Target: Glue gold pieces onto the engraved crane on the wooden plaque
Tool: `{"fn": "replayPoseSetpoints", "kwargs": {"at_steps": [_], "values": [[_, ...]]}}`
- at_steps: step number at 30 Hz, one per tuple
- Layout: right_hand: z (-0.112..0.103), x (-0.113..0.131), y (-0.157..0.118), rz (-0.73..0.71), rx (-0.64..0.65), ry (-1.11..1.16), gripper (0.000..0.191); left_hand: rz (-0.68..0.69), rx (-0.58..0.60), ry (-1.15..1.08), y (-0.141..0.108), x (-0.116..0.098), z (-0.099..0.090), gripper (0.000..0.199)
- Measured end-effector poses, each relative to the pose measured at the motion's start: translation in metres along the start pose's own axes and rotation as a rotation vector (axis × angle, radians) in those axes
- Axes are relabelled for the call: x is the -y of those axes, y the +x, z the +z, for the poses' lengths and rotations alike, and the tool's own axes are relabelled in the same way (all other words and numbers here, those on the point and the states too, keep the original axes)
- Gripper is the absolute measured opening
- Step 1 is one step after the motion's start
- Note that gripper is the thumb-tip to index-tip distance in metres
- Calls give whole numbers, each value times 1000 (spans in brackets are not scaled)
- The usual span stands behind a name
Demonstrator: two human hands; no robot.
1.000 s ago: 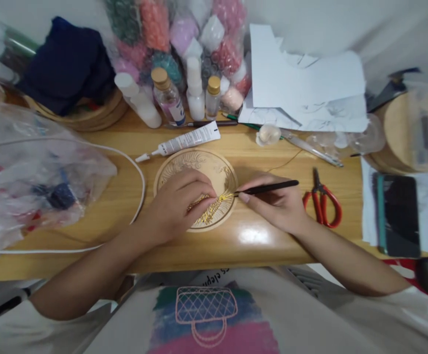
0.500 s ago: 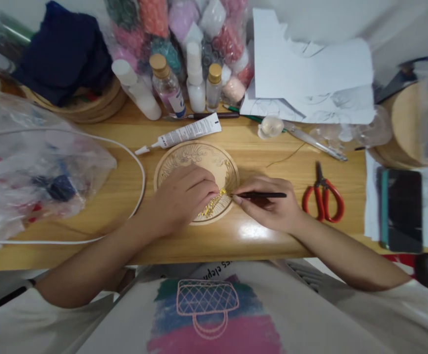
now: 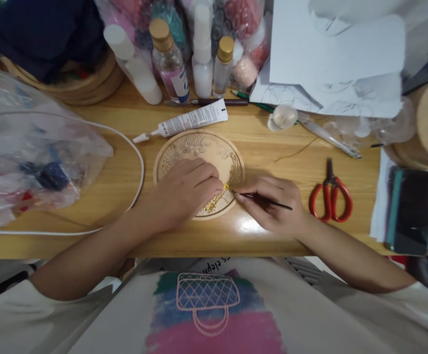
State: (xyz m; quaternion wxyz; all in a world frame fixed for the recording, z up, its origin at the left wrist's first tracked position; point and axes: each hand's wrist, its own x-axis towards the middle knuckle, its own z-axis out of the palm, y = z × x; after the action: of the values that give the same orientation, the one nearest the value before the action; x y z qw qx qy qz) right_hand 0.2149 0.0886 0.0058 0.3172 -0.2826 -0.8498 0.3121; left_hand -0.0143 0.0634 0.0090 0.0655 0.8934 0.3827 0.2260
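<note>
A round pale wooden disc (image 3: pixel 219 158) with dark engraved wave-like lines lies flat on the table. My left hand (image 3: pixel 187 191) rests over its left and lower part, fingers curled together; whatever its fingertips pinch is hidden. Beside those fingertips, gold wire-like pieces (image 3: pixel 215 200) form a branching strip on the disc. From the right, my right hand (image 3: pixel 282 214) grips a thin dark pen-like tool (image 3: pixel 274 202) between thumb and fingers. Its tip is at the disc's right edge, near the gold strip, too small to make out clearly.
A white glue tube (image 3: pixel 195 119) lies behind the disc, with several bottles (image 3: pixel 177 81) beyond it. Red-handled pliers (image 3: pixel 330 194) lie right, before a phone (image 3: pixel 414 211). Left are a white cable (image 3: pixel 140 169) and a plastic bag (image 3: pixel 51 147). Papers (image 3: pixel 335 54) are at the back right.
The view has shifted down and closer, so the back items sit higher. The right hand's tool now slants down towards its rear end instead of lying level. The left hand keeps its place.
</note>
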Motion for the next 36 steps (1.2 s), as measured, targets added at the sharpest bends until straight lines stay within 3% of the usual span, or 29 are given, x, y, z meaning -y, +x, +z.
{"fn": "replayPoseSetpoints", "kwargs": {"at_steps": [17,26,36], "values": [[2,9,-4,16,9,-98,6,-29,20,62,2,-5,-5,19],[-3,13,-2,145,-53,36,11,-52,-8,39,2,-3,-6,17],[2,7,-3,137,-28,59,8,-38,-14,45,3,-1,-8,18]]}}
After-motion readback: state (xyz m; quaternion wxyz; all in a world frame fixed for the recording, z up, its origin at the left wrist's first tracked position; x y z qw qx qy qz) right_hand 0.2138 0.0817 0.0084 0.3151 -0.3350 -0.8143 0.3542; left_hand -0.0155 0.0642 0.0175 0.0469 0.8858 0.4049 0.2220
